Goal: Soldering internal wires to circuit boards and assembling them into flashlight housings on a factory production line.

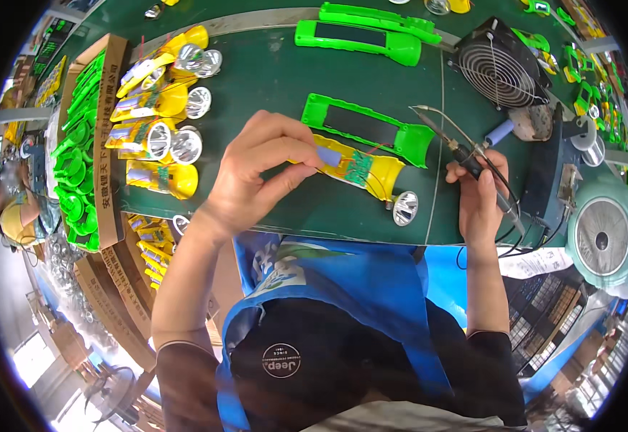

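Yellow half-shell (383,181): just right of the left fingertips, on or barely above the green table (292,212) (cannot tell which), hollow side up, probably for open access.
Blue cell (330,156) and green board (359,168): inside the shell, cell nearest the left fingertips.
Reflector (404,208): past the wide end, away from those fingers, apparently left loose.
Left hand (260,162): pinching the narrow end, likely for steadiness.
Right hand (481,189): curled around the soldering iron (465,154), tip pointing beyond the fingers, clear of the board, perhaps for safety.
Green half-shell (314,108): beyond the left fingertips, probably for easy reach.
Yellow housings (163,180): left of the left fingers, stacked in a row, presumably for order.
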A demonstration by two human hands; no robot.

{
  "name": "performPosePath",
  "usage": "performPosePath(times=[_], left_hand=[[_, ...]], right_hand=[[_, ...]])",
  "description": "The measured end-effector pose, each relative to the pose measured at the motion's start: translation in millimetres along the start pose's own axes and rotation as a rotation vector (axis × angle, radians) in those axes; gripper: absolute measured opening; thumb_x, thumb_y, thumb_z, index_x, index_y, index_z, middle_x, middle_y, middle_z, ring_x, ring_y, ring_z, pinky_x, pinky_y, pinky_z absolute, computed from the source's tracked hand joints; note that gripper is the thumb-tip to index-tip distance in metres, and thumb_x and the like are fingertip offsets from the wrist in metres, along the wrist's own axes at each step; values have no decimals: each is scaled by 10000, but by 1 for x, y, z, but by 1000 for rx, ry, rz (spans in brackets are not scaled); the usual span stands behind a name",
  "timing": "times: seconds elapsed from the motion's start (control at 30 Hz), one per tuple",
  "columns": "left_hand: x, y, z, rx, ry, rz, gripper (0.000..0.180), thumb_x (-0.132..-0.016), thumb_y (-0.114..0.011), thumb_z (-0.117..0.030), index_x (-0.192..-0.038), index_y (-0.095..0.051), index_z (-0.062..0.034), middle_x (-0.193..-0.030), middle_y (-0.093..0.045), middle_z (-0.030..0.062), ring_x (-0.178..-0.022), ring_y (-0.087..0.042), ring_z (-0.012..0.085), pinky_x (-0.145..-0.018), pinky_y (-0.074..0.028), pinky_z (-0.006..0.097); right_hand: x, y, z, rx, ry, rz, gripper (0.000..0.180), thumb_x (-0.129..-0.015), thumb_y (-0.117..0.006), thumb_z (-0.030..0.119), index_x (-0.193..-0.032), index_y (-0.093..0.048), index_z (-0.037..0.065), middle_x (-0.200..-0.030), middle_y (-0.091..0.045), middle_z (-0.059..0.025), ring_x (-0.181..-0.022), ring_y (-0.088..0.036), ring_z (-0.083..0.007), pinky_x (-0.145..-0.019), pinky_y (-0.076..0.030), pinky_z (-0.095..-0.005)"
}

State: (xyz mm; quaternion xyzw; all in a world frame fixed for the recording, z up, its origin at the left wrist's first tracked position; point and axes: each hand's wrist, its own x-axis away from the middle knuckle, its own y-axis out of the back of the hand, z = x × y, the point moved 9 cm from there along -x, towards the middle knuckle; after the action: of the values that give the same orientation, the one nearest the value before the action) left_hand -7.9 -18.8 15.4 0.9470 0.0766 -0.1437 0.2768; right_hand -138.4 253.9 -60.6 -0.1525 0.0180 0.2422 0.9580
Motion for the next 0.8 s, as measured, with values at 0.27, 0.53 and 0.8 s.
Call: performPosePath(times=[0.27, 0.53, 0.8], left_hand=[[-14, -37, -6, -289, -83, 209, 175, -744, -766, -41, -860, -661, -119, -864, -639, -3, -877, -593, 216, -908, -399, 390], [-18, -47, -7, -430, 104, 231, 148, -740, -741, -72, -825, -633, -128, -842, -598, 22, -920, -605, 246, -918, -419, 443], [-17, -50, -10, -493, 179, 196, 137, -735, -720, -60, -808, -625, -126, -843, -607, 24, -932, -606, 257, -947, -408, 461]], right_hand=[[-27, -15, -4, 25, -284, 194, 279, -961, -684, 227, -1074, -579, -6, -850, -675, -113, -771, -657, -174, -760, -528, -325], [-41, -33, -13, 152, -415, 306, 309, -927, -722, 259, -1003, -602, -15, -774, -663, -79, -650, -645, -140, -630, -520, -280], [-37, -38, -13, 193, -456, 355, 358, -914, -745, 291, -1021, -608, -23, -795, -686, -89, -653, -646, -131, -649, -519, -266]])
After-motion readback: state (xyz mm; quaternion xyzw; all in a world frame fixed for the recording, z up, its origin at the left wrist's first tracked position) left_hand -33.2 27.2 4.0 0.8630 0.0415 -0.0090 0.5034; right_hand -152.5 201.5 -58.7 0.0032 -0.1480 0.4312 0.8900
